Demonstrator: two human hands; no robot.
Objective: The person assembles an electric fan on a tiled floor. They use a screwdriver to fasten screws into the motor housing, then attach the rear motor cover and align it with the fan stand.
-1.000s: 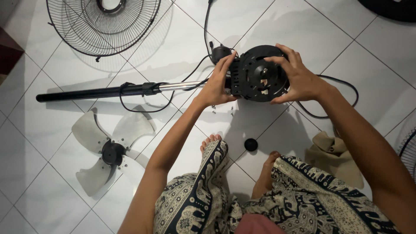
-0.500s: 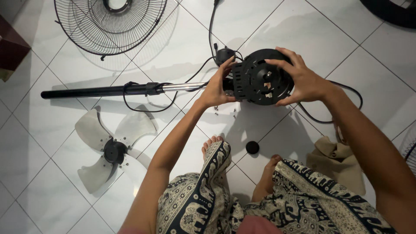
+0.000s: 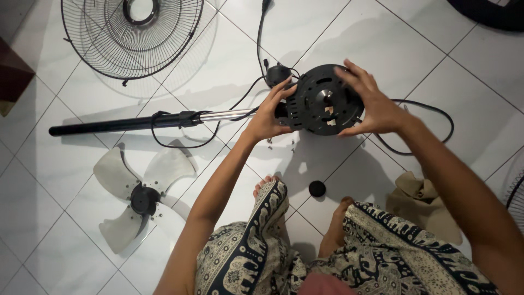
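Cap (image 3: 316, 188): small black round knob on glossy white tile, bare floor around it.
Blade (image 3: 143, 195): translucent, three-lobed, lying left.
Left hand (image 3: 268, 113): fingers curled on the motor's (image 3: 323, 100) rear side.
Right hand (image 3: 371, 104): spread over the motor's round, slotted black face, held above the floor.
Pole (image 3: 143, 122): black and chrome, running left from the motor.
Grille (image 3: 132, 34): round wire, far left.

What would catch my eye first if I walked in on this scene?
Most likely both hands, left and right, gripping the round black motor housing at the end of a pole lying across the white tile floor. Then the loose parts around it: a wire grille at upper left and a pale three-blade propeller at lower left.
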